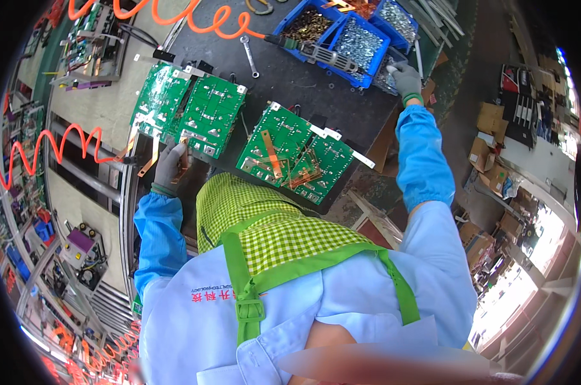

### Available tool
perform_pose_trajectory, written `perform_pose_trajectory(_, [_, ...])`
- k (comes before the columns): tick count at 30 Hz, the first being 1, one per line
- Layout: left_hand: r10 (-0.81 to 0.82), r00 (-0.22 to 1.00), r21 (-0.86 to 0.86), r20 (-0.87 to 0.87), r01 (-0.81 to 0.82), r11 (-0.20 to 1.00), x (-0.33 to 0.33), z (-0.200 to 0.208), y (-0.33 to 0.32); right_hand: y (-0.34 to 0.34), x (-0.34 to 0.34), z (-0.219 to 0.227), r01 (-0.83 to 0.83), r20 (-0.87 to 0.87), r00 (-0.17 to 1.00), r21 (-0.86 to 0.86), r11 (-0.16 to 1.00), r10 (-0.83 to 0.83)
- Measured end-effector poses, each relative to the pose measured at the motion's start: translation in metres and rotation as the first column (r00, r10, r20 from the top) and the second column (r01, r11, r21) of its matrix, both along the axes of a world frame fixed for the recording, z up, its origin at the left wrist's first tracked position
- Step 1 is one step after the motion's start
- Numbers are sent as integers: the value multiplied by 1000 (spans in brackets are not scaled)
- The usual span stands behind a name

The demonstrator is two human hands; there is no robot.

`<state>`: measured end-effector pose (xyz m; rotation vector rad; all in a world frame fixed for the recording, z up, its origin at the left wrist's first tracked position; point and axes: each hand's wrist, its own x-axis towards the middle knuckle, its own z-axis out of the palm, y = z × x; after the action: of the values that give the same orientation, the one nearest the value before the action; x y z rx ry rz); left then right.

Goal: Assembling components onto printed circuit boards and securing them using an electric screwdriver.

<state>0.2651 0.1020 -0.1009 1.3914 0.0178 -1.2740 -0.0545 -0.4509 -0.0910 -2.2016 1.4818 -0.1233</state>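
Green straps of an apron [316, 250] with a checked bib lie closest, over a pale blue jacket bearing a small line of red print on the chest. Three green circuit boards rest on the dark bench [284, 77]: two side by side on the left, board one [159, 99] and board two [208, 115], and a third board [295, 154] in the middle carrying copper strips [297, 168]. The left hand [170, 165], in a grey glove, curls around a copper strip at the lower edge of board two. The right hand [404, 78], also gloved, reaches into one of three blue bins [358, 43] of small metal parts; whether its fingers are pinching anything cannot be told. One spanner [249, 56] lies near an orange coiled hose [175, 16].
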Motion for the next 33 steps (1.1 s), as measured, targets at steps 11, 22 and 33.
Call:
perform_pose_trajectory(11, [137, 990, 94, 37, -140, 986, -9, 15, -20, -27, 31, -47, -83, -545, 835, 15, 996, 77])
perform_pose_trajectory(22, [-32, 999, -12, -15, 32, 999, 12, 6, -6, 34, 24, 69, 46, 305, 952, -74, 996, -22])
perform_pose_trajectory(33, [-246, 969, -146, 25, 247, 958, 20, 12, -5, 364, 189, 108, -662, 564, 578, -97, 743, 589])
